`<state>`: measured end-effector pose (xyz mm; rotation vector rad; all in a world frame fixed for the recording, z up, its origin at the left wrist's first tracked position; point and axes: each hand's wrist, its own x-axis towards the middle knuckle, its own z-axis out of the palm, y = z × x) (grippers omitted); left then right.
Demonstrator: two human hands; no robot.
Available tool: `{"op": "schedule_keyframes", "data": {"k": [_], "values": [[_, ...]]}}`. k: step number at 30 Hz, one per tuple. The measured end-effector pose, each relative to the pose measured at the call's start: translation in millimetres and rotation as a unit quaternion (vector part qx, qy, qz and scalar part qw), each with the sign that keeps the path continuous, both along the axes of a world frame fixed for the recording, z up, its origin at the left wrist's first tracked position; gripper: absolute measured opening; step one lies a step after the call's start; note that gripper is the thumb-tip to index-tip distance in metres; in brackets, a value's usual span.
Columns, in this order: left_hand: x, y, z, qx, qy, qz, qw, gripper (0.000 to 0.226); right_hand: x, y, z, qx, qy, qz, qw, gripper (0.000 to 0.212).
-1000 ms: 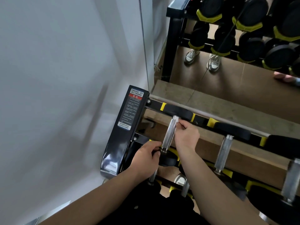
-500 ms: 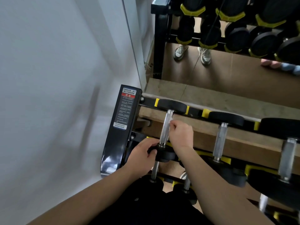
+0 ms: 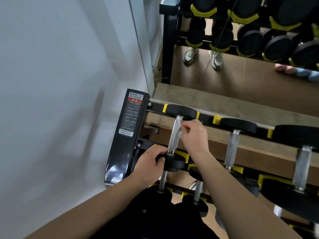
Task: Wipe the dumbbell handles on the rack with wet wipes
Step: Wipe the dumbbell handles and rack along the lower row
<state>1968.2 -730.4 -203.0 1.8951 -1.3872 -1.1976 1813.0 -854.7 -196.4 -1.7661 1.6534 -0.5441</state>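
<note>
Your left hand (image 3: 149,167), fingers curled round the leftmost dumbbell's near head (image 3: 175,163), your right hand (image 3: 194,136), fingers pinching a wet wipe (image 3: 180,131) against its handle (image 3: 173,140), rack (image 3: 126,135) at left.

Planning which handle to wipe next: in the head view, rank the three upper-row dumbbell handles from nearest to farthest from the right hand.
1. Leftmost handle, touched by the right hand, which pinches a wipe against it.
2. Middle handle, further right.
3. Rightmost handle, by the frame's right edge.
</note>
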Motion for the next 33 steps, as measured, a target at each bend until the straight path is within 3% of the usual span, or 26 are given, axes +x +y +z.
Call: {"op": "schedule_keyframes", "data": {"k": [4, 8, 12, 14, 18, 26, 31, 33], "values": [[0, 1, 1, -0.002, 0.010, 0.002, 1.000, 0.036, 15, 17, -14, -0.026, -0.001, -0.024, 0.999, 0.019], [-1, 1, 3, 0.000, 0.012, -0.001, 1.000, 0.037, 3, 37, -19, -0.005, 0.034, 0.015, 0.999, 0.017], [-3, 1, 1, -0.019, 0.008, 0.007, 1.000, 0.046, -13, 48, -14, 0.129, 0.040, 0.076, 0.988, 0.021], [-3, 2, -1, -0.019, 0.004, 0.005, 1.000, 0.047, -25, 41, -7, 0.175, 0.022, 0.055, 0.983, 0.019], [-1, 0, -3, 0.001, -0.017, -0.015, 1.000, 0.041, -34, 13, 1, 0.100, -0.016, -0.073, 0.992, 0.019], [-6, 0, -7, -0.039, -0.051, -0.009, 0.998, 0.035, 1, 32, -17, 0.094, -0.070, -0.106, 0.987, 0.015], [-6, 0, -5, -0.039, -0.049, -0.020, 0.998, 0.034, -23, 41, -18, 0.199, 0.027, 0.051, 0.978, 0.016], [-5, 1, -5, -0.032, -0.045, -0.015, 0.998, 0.034, -32, 34, -14, 0.187, 0.035, 0.029, 0.981, 0.015]]}}
